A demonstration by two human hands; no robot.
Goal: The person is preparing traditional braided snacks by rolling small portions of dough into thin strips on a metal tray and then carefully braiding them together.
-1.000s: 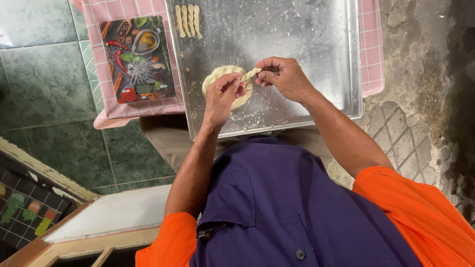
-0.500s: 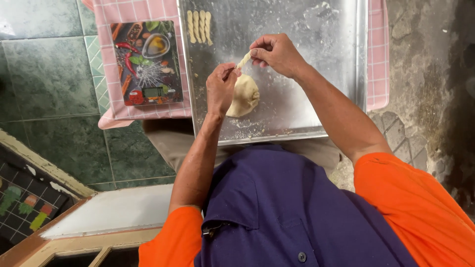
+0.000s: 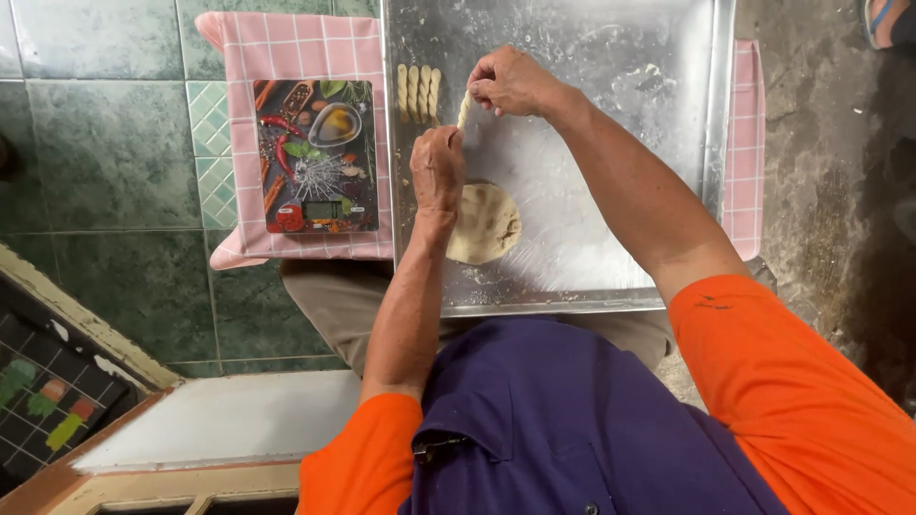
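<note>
A short twisted strip of dough is stretched between my two hands over a floured metal tray. My right hand pinches its far end, my left hand pinches its near end. A flat round lump of dough lies on the tray just below my left hand. Three finished twisted dough sticks lie side by side at the tray's far left, close to the strip I hold.
A flat kitchen scale printed with spices and vegetables lies left of the tray on a pink checked cloth. Green floor tiles lie to the left, rough concrete to the right. A white board sits near my left knee.
Both hands have lifted away from the dough lump and moved toward the far side of the tray, carrying the pulled-off strip up next to the finished sticks. The view has shifted closer.
</note>
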